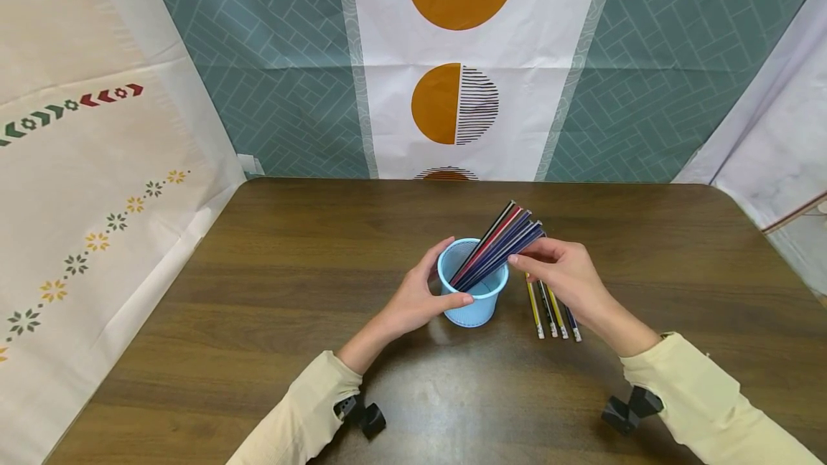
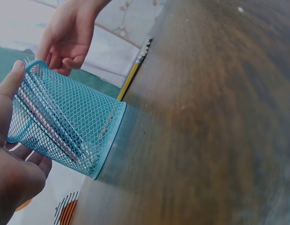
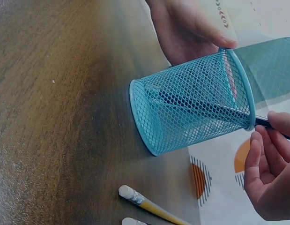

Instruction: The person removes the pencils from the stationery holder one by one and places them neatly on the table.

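A light blue mesh pencil cup (image 1: 472, 313) stands upright on the table. My left hand (image 1: 413, 301) holds it from the left, thumb at the near rim and fingers around the far side. Several dark blue, black and red pencils (image 1: 494, 246) lean to the right in the cup, their tops fanned above the rim. At the right side of the rim, my right hand (image 1: 571, 275) pinches a dark pencil (image 3: 261, 122) between thumb and fingers. The right wrist view has that pencil's lower length inside the mesh, slanting toward the base.
Several pencils (image 1: 533, 311) with white erasers lie side by side on the brown wooden table (image 1: 310, 257), right of the cup and partly under my right hand. A patterned cloth (image 1: 291, 92) hangs behind the table's far edge. Black wrist mounts (image 1: 371, 420) sit at both sleeves.
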Tool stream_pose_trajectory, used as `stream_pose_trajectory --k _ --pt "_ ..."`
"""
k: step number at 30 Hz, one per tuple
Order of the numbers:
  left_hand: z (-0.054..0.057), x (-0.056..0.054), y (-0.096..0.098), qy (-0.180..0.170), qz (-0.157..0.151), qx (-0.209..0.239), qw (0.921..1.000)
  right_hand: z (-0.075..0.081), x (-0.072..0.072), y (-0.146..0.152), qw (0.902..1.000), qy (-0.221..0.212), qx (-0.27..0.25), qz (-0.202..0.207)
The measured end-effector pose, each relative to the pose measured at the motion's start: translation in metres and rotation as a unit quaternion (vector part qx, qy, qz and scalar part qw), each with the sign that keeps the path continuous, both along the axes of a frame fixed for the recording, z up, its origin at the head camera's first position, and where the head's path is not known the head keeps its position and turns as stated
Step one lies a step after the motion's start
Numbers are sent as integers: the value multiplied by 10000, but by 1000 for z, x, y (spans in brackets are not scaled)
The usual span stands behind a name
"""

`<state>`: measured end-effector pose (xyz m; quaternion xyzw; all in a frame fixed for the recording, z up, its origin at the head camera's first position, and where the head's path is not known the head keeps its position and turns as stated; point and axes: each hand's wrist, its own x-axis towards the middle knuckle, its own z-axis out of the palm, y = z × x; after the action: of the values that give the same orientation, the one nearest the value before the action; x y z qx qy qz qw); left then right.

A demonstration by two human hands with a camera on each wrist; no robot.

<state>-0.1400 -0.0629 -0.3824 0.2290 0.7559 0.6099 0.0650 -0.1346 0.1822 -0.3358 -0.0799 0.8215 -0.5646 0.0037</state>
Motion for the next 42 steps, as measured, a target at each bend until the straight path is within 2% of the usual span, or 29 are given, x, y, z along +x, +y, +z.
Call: stream_pose_trajectory --k 5,20,24,32,42 --pt "1 0 0 31 -8 8 10000 2 1 1 9999 -15 91 -92" --pt "-1 -3 0 30 -1 73 10000 10 5 6 9992 243 -185 -243" --pt "-2 -3 0 28 -4 96 10000 14 7 7 9990 329 -122 -293" --pt "-2 -2 0 62 9 32 10000 25 9 14 9976 561 -19 -404" --pt "-2 -1 0 16 51 -11 10000 34 11 19 9945 989 26 -348"
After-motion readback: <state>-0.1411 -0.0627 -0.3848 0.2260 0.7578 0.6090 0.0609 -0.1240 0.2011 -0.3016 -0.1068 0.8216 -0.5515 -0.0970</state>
